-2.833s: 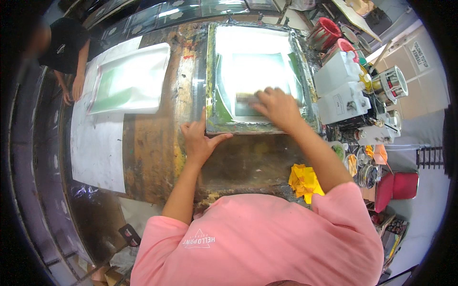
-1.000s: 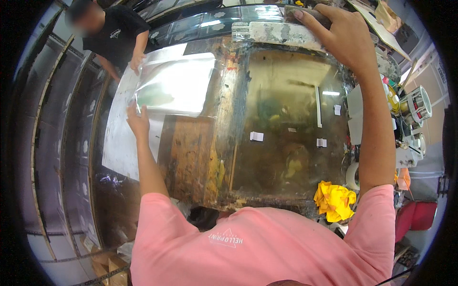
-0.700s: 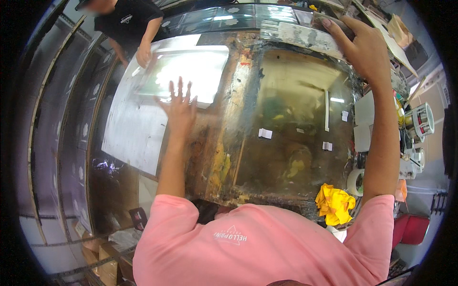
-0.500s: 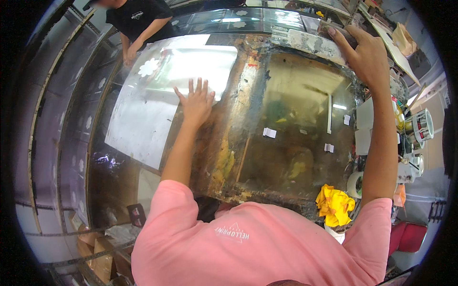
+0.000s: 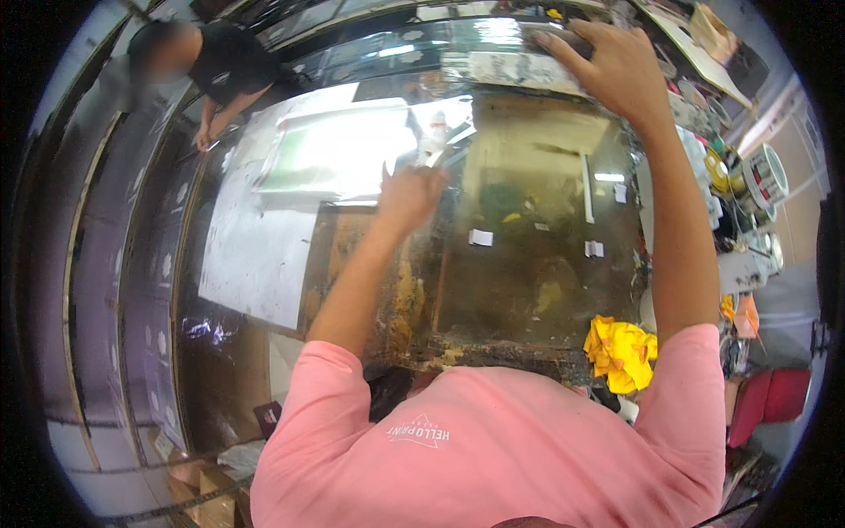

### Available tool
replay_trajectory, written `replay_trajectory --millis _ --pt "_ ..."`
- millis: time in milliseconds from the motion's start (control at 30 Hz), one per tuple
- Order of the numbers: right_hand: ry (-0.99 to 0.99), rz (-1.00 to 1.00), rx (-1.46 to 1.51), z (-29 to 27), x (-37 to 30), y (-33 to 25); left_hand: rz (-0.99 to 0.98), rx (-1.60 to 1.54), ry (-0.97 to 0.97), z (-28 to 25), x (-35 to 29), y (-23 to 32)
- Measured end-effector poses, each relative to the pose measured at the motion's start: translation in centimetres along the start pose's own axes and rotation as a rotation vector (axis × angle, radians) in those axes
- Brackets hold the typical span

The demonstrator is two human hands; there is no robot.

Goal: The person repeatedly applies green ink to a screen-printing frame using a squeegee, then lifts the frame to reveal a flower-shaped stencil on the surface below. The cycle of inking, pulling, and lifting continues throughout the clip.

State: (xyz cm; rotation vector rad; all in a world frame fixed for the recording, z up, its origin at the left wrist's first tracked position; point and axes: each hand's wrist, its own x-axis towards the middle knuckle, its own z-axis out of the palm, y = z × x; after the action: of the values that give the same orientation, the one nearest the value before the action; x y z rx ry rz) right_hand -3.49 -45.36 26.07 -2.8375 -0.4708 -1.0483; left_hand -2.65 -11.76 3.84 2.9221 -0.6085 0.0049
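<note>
Just beyond the left hand [image 5: 414,195], a glossy sheet [image 5: 454,114]

The glossy sheet reaches past blurred left fingertips, between the green-and-white print [image 5: 308,157] and the dark panel [image 5: 528,299]; whether they pinch it, I cannot tell. The right hand [image 5: 620,77] curls over the raised frame [image 5: 515,72], well apart.

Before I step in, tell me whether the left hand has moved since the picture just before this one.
Yes, the left hand has moved right: its gap to the glossy brown table panel is narrower now.
</note>
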Motion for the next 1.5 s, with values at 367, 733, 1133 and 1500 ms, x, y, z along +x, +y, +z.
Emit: replay_trajectory --millis 367,733,1133,1500 --pt "0.122 -0.032 0.044 0.0 0.5 0.5 0.41 -0.054 0.024 8.8 0.4 20.2" --pt "0.063 0.001 0.028 0.1 2.3 1.4 0.452 -0.164 0.097 9.5 0.0 23.2" --pt "0.109 0.019 -0.005 0.6 2.5 1.5 0.503 -0.236 0.14 10.4 0.1 23.4" --pt "-0.014 0.129 0.057 -0.2 1.5 0.2 0.582 -0.301 0.201 11.9 -0.7 22.8"
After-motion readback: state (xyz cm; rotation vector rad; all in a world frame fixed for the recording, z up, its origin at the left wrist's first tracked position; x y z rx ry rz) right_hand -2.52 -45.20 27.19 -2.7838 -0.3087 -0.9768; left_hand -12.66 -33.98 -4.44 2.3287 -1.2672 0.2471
